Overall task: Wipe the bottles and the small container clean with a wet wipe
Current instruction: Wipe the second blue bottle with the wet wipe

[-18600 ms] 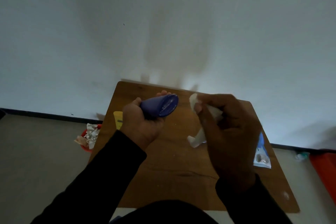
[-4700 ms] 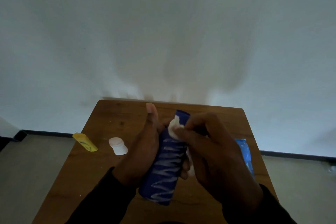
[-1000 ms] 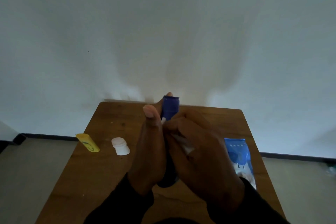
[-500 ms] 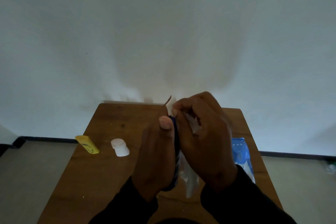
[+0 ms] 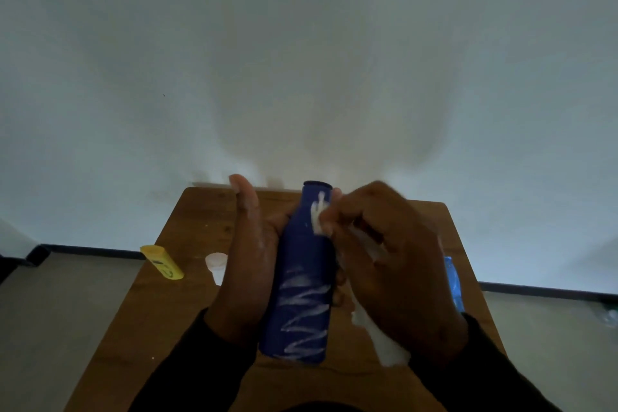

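From the head camera: blue bottle (image 5: 301, 281) held above the middle of the bench (image 5: 187, 221), neck up and tilted slightly away, so that the neck and shoulder face the wipe. Left hand (image 5: 247, 264) cupped along the bottle's left side, thumb raised straight and free, other fingers hidden behind the bottle, apparently wrapped round its back to steady it against the rubbing. Right hand (image 5: 388, 261) with fingers bunched together, pinching a folded wet wipe (image 5: 317, 217) against the bottle just under the cap; loose tail of the wipe hanging below the palm toward the near right of the bench. White zigzag marks visible on the lower body, judged the part not yet wiped, though print or residue cannot be told apart in this dim light. Yellow bottle (image 5: 162, 261) lying at the left edge, partly overhanging; small white container (image 5: 216, 266) just right of it, half covered by the left wrist. Blue wipe pack (image 5: 453, 281) at the right edge, mostly behind the right hand. Bottle base and contact on its far side unseen.
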Demonstrator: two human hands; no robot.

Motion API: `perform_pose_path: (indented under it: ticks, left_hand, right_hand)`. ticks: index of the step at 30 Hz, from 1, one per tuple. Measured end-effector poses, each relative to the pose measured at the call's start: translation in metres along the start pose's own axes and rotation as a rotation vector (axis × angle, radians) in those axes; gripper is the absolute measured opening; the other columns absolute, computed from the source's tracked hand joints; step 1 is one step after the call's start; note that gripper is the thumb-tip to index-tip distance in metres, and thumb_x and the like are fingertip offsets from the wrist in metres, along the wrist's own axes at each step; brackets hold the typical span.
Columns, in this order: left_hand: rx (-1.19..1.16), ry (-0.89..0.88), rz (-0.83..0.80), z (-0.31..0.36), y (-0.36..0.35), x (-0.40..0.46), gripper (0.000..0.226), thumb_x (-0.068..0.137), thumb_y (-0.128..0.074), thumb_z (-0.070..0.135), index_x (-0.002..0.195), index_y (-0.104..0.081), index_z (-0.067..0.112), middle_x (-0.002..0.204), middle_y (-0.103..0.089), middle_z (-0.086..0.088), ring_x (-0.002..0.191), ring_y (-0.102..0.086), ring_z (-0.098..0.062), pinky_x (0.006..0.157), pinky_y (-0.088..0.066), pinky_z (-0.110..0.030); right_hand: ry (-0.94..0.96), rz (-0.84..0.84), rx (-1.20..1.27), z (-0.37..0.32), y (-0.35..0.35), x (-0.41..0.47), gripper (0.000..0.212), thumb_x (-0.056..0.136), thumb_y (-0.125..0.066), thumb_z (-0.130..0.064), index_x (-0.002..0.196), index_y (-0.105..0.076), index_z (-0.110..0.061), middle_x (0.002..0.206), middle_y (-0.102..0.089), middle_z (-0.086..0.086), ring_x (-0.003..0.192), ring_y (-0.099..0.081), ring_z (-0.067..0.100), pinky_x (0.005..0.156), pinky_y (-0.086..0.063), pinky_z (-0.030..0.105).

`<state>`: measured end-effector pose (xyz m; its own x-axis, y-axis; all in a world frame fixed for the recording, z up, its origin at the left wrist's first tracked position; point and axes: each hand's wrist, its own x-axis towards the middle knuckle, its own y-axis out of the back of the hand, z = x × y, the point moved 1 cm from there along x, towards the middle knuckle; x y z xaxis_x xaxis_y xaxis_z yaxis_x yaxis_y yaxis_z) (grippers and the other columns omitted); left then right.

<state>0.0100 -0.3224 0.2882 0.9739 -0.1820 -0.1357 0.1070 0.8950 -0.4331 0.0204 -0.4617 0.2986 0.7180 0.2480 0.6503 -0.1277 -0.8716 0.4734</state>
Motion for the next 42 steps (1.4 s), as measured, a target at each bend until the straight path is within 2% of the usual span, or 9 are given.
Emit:
perform_pose_path:
  ticks: [6,13,18,22,27,31,36,39,42]
  left_hand:
    - [-0.033,0.035,-0.059,0.003,-0.01,-0.005,0.098,0.086,0.006,0.069,0.053,-0.072,0.021,0.048,-0.061,-0.003,0.041,-0.059,-0.012,0.044,-0.052,-0.021]
    - [-0.094,0.073,-0.023,0.0,-0.007,0.004,0.093,0.077,-0.007,0.078,0.065,-0.077,0.017,0.061,-0.067,-0.007,0.055,-0.066,-0.018,0.055,-0.056,-0.028]
    - [-0.039,0.071,-0.034,-0.005,-0.006,0.001,0.093,0.068,-0.014,0.084,0.089,-0.075,0.016,0.08,-0.067,-0.018,0.066,-0.064,-0.031,0.065,-0.056,-0.04]
    - [-0.088,0.053,-0.061,-0.004,-0.003,0.001,0.099,0.062,-0.026,0.09,0.104,-0.073,0.013,0.08,-0.071,-0.014,0.076,-0.069,-0.027,0.075,-0.057,-0.039]
    - [-0.024,0.092,-0.044,-0.006,-0.014,-0.004,0.094,0.064,-0.016,0.081,0.095,-0.071,0.01,0.075,-0.068,-0.016,0.059,-0.065,-0.027,0.057,-0.057,-0.038]
    - [-0.086,0.091,0.017,-0.002,-0.012,-0.002,0.085,0.063,-0.021,0.078,0.074,-0.078,0.016,0.077,-0.07,-0.013,0.066,-0.07,-0.023,0.061,-0.059,-0.034]
    - [-0.04,0.076,-0.002,-0.006,-0.006,0.001,0.099,0.07,-0.015,0.084,0.103,-0.071,0.009,0.092,-0.065,-0.025,0.076,-0.062,-0.036,0.071,-0.056,-0.047]
    - [-0.121,0.081,-0.025,-0.001,-0.005,0.0,0.108,0.067,-0.019,0.087,0.12,-0.064,0.005,0.11,-0.055,-0.036,0.097,-0.05,-0.047,0.092,-0.04,-0.065]
    - [-0.122,0.076,-0.027,0.002,-0.005,0.0,0.101,0.075,-0.01,0.083,0.092,-0.078,0.012,0.081,-0.067,-0.024,0.074,-0.062,-0.033,0.073,-0.054,-0.04]
  right_hand:
    - [-0.009,-0.031,-0.007,0.002,-0.001,0.0,0.008,0.085,-0.066,-0.01,0.086,-0.064,-0.018,0.088,-0.059,-0.003,0.079,-0.057,0.009,0.068,-0.049,0.029]
    - [0.044,-0.199,-0.033,-0.013,0.001,-0.006,0.001,0.088,-0.065,-0.019,0.089,-0.065,-0.02,0.089,-0.057,-0.005,0.079,-0.055,0.008,0.07,-0.049,0.028]
    - [-0.037,0.014,-0.071,0.0,0.008,0.011,0.007,0.086,-0.068,-0.012,0.085,-0.068,-0.019,0.084,-0.06,-0.003,0.073,-0.056,0.006,0.062,-0.049,0.026]
    - [0.068,-0.222,-0.053,-0.019,-0.002,-0.006,0.005,0.088,-0.062,-0.021,0.088,-0.067,-0.022,0.091,-0.056,-0.006,0.081,-0.053,0.008,0.068,-0.049,0.028]
    - [-0.067,0.037,-0.059,0.001,0.001,0.012,0.006,0.086,-0.068,-0.011,0.088,-0.07,-0.016,0.085,-0.058,-0.002,0.075,-0.057,0.009,0.065,-0.048,0.024]
    - [0.047,-0.175,-0.068,-0.015,-0.002,-0.005,0.003,0.087,-0.066,-0.018,0.088,-0.067,-0.021,0.089,-0.055,-0.004,0.08,-0.053,0.01,0.067,-0.049,0.03]
    - [-0.059,0.052,-0.065,0.007,0.005,0.005,0.004,0.086,-0.065,-0.018,0.086,-0.066,-0.022,0.084,-0.056,-0.007,0.071,-0.051,0.0,0.063,-0.042,0.01]
    - [-0.005,-0.096,0.004,-0.002,0.004,-0.005,0.005,0.088,-0.06,-0.026,0.087,-0.065,-0.023,0.089,-0.057,-0.006,0.078,-0.055,0.004,0.065,-0.048,0.017]
    - [0.069,-0.198,0.007,-0.009,0.001,-0.01,0.007,0.087,-0.061,-0.024,0.091,-0.065,-0.021,0.092,-0.058,-0.005,0.079,-0.056,0.008,0.065,-0.05,0.025]
